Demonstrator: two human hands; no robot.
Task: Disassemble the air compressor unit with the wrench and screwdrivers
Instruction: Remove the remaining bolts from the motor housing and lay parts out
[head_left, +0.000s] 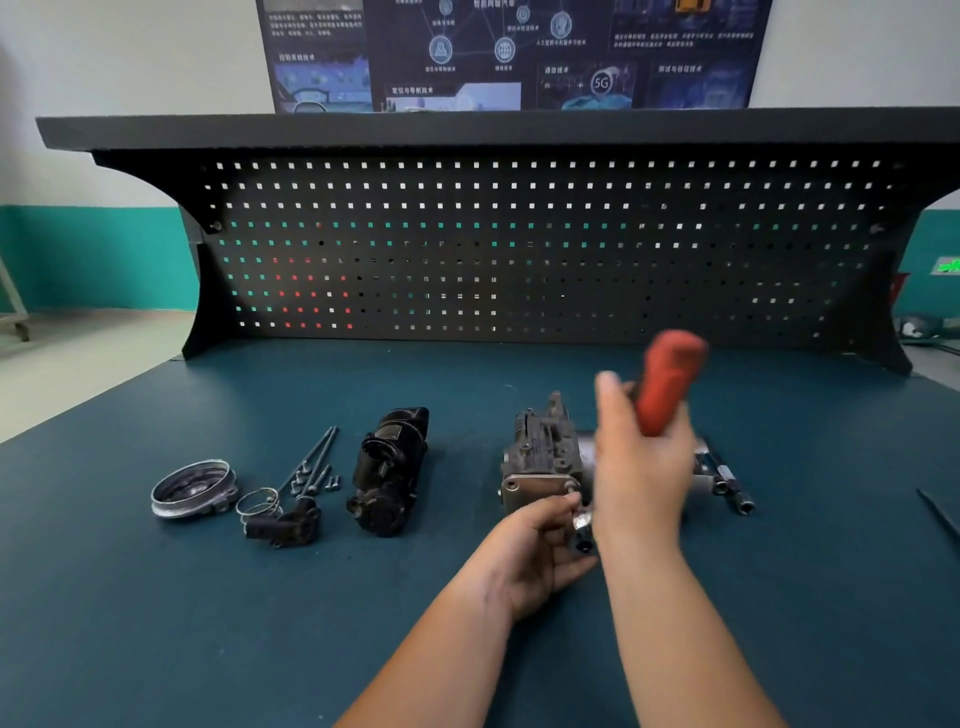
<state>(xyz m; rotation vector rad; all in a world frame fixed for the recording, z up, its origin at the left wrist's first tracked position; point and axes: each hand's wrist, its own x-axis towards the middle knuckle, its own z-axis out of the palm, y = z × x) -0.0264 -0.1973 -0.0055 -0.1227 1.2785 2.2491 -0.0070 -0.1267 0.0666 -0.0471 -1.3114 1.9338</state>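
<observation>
The grey compressor block (540, 457) stands on the blue bench right of centre. My right hand (644, 467) holds a red-handled tool (667, 384) upright over the block, blurred by motion; its tip is hidden. My left hand (535, 551) pinches a small silver socket piece (582, 525) at the block's front plate. The black motor (389, 473) lies apart to the left.
A round metal cap (192, 488), a spring (258, 503), a black connector (285, 525) and long bolts with small screws (311, 467) lie at left. Sockets and an extension bar (727, 480) sit right of the block. A thin dark tool (937, 512) lies far right. A pegboard (519, 249) backs the bench.
</observation>
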